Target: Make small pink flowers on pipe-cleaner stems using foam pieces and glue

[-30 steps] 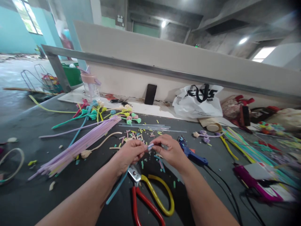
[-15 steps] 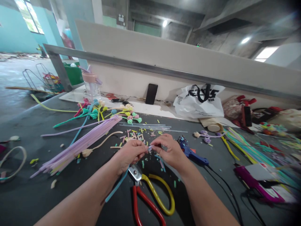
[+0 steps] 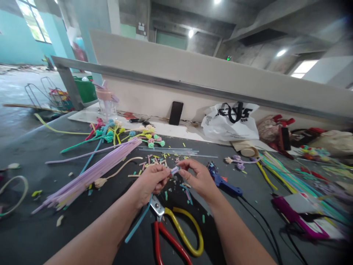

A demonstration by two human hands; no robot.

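Note:
My left hand [image 3: 154,180] is closed in a pinch on a blue pipe cleaner [image 3: 138,222], whose long tail hangs below the wrist. A small bundle of short lavender and pale pieces [image 3: 174,170] sticks out past its fingertips. My right hand [image 3: 197,176] has its thumb and index finger curled loosely around the bundle's far end; its other fingers are bent. Below the left hand lie cutting pliers [image 3: 157,207] with one red and one yellow handle, their jaw tips hidden under the hand. Short cut pipe cleaner pieces [image 3: 154,161] are scattered behind both hands.
Lavender pipe cleaners [image 3: 93,173] lie bundled at left, near finished fuzzy flowers [image 3: 110,134]. A blue glue gun [image 3: 224,184] with a cord rests right of my hand. A phone [image 3: 175,113] leans on the back panel beside a white bag [image 3: 228,123]. A magenta device [image 3: 298,217] lies far right.
The right fingertips have loosened and drawn slightly right, so more of the lavender bundle shows. The left hand keeps its pinch. The whole view has shifted slightly.

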